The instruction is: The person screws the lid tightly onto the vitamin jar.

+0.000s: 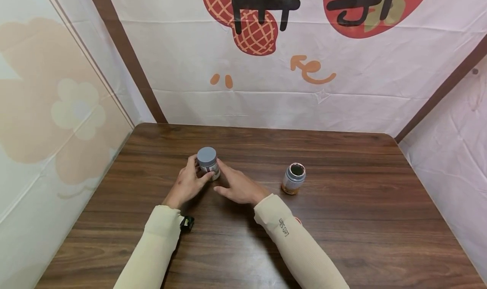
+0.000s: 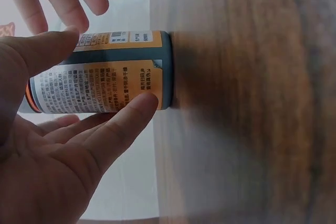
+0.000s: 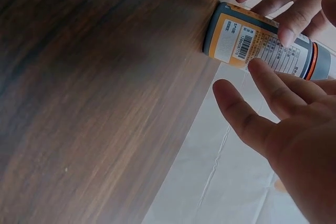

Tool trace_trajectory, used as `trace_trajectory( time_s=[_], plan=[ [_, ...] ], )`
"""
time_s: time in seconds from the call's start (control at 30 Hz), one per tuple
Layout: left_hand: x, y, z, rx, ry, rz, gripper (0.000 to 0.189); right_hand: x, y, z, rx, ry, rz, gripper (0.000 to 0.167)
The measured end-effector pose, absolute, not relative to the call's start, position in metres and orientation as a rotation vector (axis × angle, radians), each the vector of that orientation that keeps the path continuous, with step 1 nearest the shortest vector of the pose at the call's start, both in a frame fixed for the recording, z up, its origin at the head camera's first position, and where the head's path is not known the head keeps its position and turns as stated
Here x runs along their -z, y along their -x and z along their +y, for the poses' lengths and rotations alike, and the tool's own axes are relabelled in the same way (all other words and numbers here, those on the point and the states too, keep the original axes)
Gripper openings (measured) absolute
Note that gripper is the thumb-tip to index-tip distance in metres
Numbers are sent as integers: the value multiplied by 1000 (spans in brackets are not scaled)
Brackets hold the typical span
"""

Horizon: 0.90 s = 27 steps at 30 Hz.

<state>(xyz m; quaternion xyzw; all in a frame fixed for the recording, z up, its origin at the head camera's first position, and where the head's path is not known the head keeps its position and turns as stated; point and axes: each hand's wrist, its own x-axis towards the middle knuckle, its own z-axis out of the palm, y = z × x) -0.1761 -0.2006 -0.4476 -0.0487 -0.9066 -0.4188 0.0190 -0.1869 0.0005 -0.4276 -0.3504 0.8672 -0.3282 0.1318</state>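
A small bottle with a grey-blue lid [image 1: 207, 155] and an orange and white printed label [image 3: 244, 43] stands upright on the wooden table. My left hand [image 1: 189, 182] grips it from the left side, the thumb across its lower front. In the left wrist view, dense print covers the bottle's label [image 2: 105, 85]. My right hand [image 1: 239, 186] is at the bottle's right side, its fingers extended. The index fingertip is at or just beside the bottle; contact is unclear. The right wrist view shows the right hand's spread fingers [image 3: 244, 114] close to the label.
Right of the hands stands a second, lidless bottle [image 1: 294, 180] with a dark interior. A small red-rimmed thing [image 1: 298, 220] is mostly hidden behind the right sleeve [image 1: 285, 229]. The wooden table [image 1: 361, 221] meets a printed cloth wall [image 1: 266, 107] at the back.
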Motion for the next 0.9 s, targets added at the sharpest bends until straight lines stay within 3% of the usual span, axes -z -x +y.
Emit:
trace_trajectory(
  time_s=[0.27, 0.5, 0.73, 0.9],
  plan=[
    [447, 166, -202, 1327, 69, -2865, 76, 425, 181, 9, 925, 1005, 2521, 81],
    [446, 152, -203, 1290, 32, -2890, 54, 427, 174, 18, 907, 1004, 2530, 77],
    [445, 145, -199, 1187, 198, -2934, 31, 427, 168, 29, 874, 1004, 2534, 74],
    [446, 146, -191, 1194, 384, -2914, 32, 423, 162, 41, 846, 984, 2549, 72]
  ],
)
